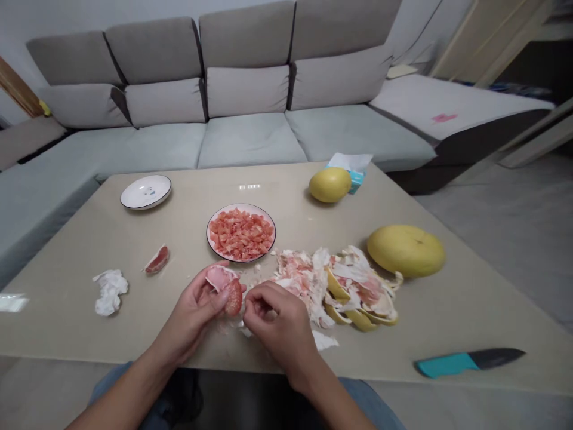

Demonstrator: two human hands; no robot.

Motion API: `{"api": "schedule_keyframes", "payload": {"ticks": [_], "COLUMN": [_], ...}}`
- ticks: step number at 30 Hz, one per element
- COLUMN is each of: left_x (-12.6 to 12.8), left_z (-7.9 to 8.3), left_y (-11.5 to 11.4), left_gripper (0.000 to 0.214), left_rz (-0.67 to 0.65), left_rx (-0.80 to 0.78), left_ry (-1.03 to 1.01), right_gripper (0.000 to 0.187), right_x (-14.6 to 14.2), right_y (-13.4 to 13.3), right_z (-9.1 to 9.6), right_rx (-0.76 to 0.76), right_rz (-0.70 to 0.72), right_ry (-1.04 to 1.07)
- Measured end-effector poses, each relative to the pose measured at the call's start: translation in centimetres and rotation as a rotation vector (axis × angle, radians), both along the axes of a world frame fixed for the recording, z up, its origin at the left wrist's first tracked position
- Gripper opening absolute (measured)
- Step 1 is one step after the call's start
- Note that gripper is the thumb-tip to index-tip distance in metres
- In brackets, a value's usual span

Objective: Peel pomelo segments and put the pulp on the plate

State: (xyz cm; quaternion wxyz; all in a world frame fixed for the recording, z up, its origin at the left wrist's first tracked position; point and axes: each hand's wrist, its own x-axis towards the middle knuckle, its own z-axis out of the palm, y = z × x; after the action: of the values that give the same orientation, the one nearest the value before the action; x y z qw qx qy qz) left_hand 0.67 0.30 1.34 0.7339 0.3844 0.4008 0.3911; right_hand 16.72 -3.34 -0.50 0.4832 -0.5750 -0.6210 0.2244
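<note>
A pomelo segment (233,297) with its pale membrane partly peeled back rests in my left hand (197,310), gripped between thumb and fingers. Just right of it, my right hand (280,325) is closed in a pinch; whatever lies between its fingertips is too small to make out. Beyond both hands stands a plate of pomelo flesh (242,233), heaped with small pink-red pieces. A pile of peel and membrane (340,286) lies to the right of my right hand. Another segment (157,260), its skin still on, sits to the left.
A crumpled tissue (110,291) lies at the left and a white plate (145,192) behind it. Two whole pomelos, a smaller one (330,184) by a tissue pack (356,173) and a larger one (406,250), stand at the right. A teal-handled knife (470,362) lies near the front edge.
</note>
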Motion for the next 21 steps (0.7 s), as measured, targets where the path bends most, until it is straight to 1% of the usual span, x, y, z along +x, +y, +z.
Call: {"api": "schedule_keyframes", "payload": {"ticks": [3, 7, 12, 16, 20, 21], "left_x": [-0.13, -0.19, -0.22, -0.16, 0.06, 0.10], "left_z": [0.29, 0.15, -0.13, -0.07, -0.12, -0.19], "left_y": [0.05, 0.36, 0.93, 0.97, 0.83, 0.80], "left_gripper": [0.055, 0.050, 0.050, 0.053, 0.051, 0.049], "left_rz": [-0.008, -0.029, -0.027, -0.013, -0.001, 0.000], "left_rx": [-0.123, -0.187, -0.193, -0.178, -0.193, -0.197], "left_ry": [-0.112, -0.218, -0.254, -0.237, -0.230, -0.234], "right_gripper": [0.016, 0.015, 0.014, 0.020, 0.005, 0.008], "right_x": [-0.01, 0.11, 0.54, 0.65, 0.39, 0.28], "right_y": [0.02, -0.02, -0.10, -0.21, -0.24, -0.25], "right_z": [0.16, 0.30, 0.65, 0.64, 0.37, 0.30], "right_rx": [-0.024, -0.055, -0.066, -0.087, -0.067, -0.057], "right_rz": [0.006, 0.015, 0.091, 0.130, 0.118, 0.115], "right_ry": [0.080, 0.144, 0.210, 0.242, 0.192, 0.169]}}
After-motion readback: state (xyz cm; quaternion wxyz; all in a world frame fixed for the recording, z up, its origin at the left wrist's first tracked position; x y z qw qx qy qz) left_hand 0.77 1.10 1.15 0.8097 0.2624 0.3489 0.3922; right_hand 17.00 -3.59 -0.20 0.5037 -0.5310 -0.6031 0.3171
